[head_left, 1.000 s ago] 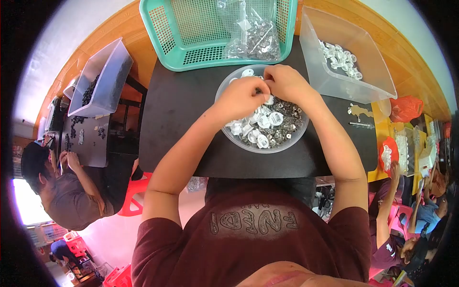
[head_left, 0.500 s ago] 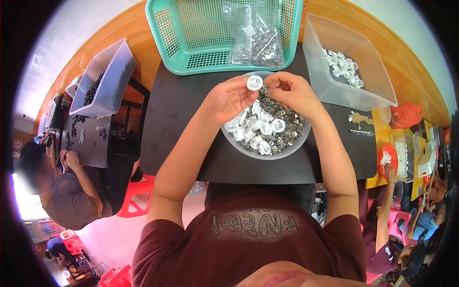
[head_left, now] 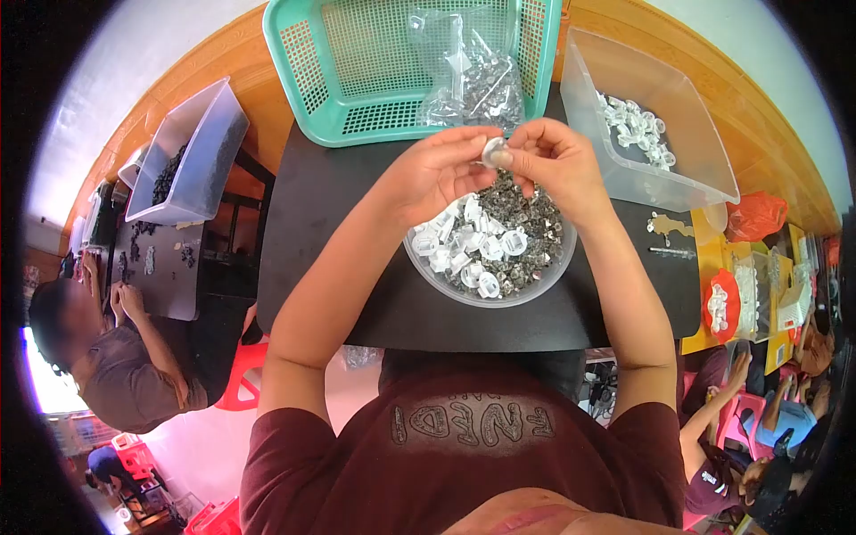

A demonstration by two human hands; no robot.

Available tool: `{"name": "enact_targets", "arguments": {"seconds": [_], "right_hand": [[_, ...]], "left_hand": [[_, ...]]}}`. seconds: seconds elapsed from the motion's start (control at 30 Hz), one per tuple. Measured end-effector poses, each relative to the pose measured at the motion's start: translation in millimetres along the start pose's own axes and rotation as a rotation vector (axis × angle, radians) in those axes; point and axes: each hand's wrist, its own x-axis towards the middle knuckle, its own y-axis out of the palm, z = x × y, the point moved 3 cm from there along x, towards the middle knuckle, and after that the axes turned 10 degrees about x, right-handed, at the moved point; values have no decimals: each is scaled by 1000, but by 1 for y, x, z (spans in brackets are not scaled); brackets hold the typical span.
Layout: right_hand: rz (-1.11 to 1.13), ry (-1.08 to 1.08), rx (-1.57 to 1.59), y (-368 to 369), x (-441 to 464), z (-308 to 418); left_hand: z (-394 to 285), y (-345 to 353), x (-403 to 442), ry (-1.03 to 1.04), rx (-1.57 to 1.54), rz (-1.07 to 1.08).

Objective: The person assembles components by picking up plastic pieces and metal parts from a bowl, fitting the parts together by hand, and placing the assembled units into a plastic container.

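Observation:
A small round white plastic part (head_left: 494, 152) is pinched between my two hands over the far side of the bowl. My left hand (head_left: 443, 174) grips its left edge, thumb and fingertips closed on it. From the right, my right hand (head_left: 559, 168) presses thumb and fingers against the same part; whether a metal piece is also in those fingers is hidden. Below them, a clear round bowl (head_left: 496, 302) holds loose white plastic parts (head_left: 471, 242) on its left and many small metal pieces (head_left: 539, 230) on its right.
Behind the bowl stands a green basket (head_left: 357, 135) with a clear bag of metal pieces (head_left: 486, 89). A clear bin (head_left: 678, 183) with white parts is at the right. Another bin (head_left: 183, 192) and a co-worker (head_left: 134, 366) are at the left; more people sit at far right.
My right hand has come left onto the white part, which has turned from facing me to tilted. At the far right, a co-worker's hand has drawn back from a red dish.

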Motion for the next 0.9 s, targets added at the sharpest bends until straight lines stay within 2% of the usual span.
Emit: {"name": "enact_targets", "arguments": {"seconds": [0.1, 0.17, 0.23, 0.43, 0.5, 0.53, 0.6, 0.63, 0.73, 0.9], "right_hand": [[-42, -86, -53, -3, 9, 20], [-73, -124, -56, -3, 11, 31], [-72, -161, -90, -3, 11, 36], [-92, -235, -167, -1, 7, 37], [-72, -419, -415, 2, 4, 45], [-72, -421, -415, 1, 5, 45], [-10, -734, -731, 4, 2, 51], [2, -804, -788, 7, 1, 52], [6, -901, -820, 7, 2, 51], [29, -913, -801, 6, 3, 48]], "left_hand": [[-27, 12, 7, 102, 37, 114], [-38, 26, 8, 147, 100, 96], [-43, 27, 9, 205, 242, -10], [-37, 16, 13, 191, 195, -17], [-36, 14, 16, 198, 200, -33], [-36, 13, 16, 221, 223, -50], [-38, 14, 17, 252, 270, -63], [-38, 16, 16, 253, 272, -60], [-40, 22, 12, 301, 341, -64], [-38, 25, 11, 342, 322, -85]]}}
